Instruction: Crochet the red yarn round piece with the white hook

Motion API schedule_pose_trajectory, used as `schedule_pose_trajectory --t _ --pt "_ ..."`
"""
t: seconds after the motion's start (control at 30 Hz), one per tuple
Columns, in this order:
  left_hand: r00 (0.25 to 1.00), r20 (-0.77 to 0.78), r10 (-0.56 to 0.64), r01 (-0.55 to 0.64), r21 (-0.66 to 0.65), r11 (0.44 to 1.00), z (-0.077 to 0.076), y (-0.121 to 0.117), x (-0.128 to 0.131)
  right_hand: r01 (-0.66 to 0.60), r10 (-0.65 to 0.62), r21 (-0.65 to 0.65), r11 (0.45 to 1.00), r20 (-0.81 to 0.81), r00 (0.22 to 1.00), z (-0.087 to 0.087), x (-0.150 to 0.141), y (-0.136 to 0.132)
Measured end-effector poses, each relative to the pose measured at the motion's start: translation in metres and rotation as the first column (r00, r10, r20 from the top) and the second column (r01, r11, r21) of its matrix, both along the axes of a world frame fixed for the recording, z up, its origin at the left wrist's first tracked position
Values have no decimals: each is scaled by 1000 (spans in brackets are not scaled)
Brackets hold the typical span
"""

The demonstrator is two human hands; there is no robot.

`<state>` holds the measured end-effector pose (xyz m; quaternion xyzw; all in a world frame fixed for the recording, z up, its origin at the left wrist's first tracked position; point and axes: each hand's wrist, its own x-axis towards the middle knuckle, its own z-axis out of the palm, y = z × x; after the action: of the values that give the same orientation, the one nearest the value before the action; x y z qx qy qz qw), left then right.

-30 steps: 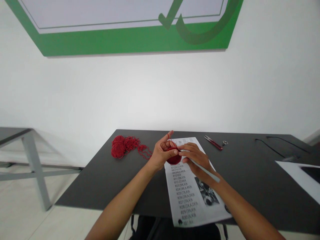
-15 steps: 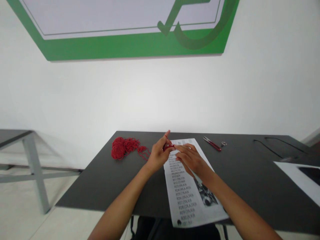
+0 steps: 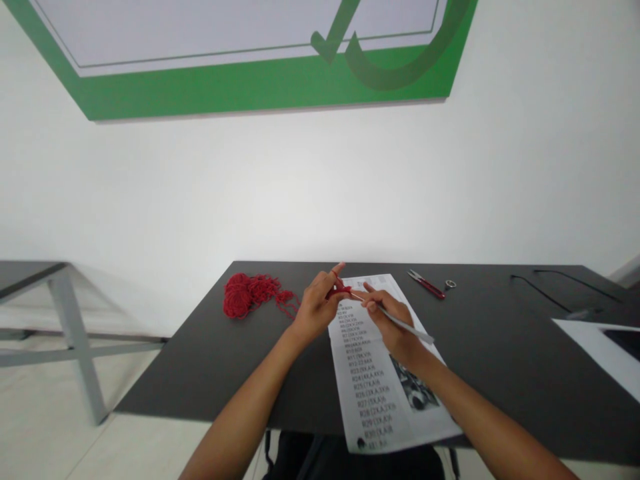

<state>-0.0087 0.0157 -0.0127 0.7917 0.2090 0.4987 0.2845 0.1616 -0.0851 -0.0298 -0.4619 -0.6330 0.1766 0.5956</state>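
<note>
Red crochet between left fingers

- Soft, fairly even light; the wall is brightest mid-frame, greying toward the corners.
- Thin shadow under the green-edged sign; another 1, fainter, behind the side table.
- Counter dark, matte.
- Red piece soft, its stitches unresolved.
- Sheet's upper print blurred, lower rows clearer.
- Wide-angle stretch toward the edges.
</note>
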Motion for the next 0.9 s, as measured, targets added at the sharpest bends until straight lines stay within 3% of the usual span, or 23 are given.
schedule_pose_trajectory --t 0.13,0.23,0.33,0.43,0.53,0.67,0.73,0.8,0.9 --pt "984 105 -147 169 -239 956 -2 -6 5 -236 219 8 972 -406 887 -1 4 14" --pt "943 242 -229 314 -412 856 -4 -12 11 -289 266 27 957 -479 837 -3 6 20" --pt "916 303 -263 382 -460 801 -5 -15 14 -220 220 34 975 -296 929 0 9 17" --pt "911 302 -281 399 -474 785 -5 -18 15 -97 106 93 991 -95 990 7 10 12" --pt "934 269 -236 341 -470 814 -5 -20 16 -43 45 129 991 -16 999 10 7 8" --pt "976 199 -88 165 -410 897 -8 -22 17 29 -38 120 992 75 996 2 0 7" --pt "979 198 -38 119 -416 902 -11 -24 20 102 -114 118 988 100 988 -4 -2 7" --pt "962 264 -69 198 -502 842 -13 -27 23 181 -194 124 976 104 975 -8 -2 5" --pt "878 458 -143 436 -637 636 -13 -32 27 222 -246 181 958 125 961 -6 0 3"
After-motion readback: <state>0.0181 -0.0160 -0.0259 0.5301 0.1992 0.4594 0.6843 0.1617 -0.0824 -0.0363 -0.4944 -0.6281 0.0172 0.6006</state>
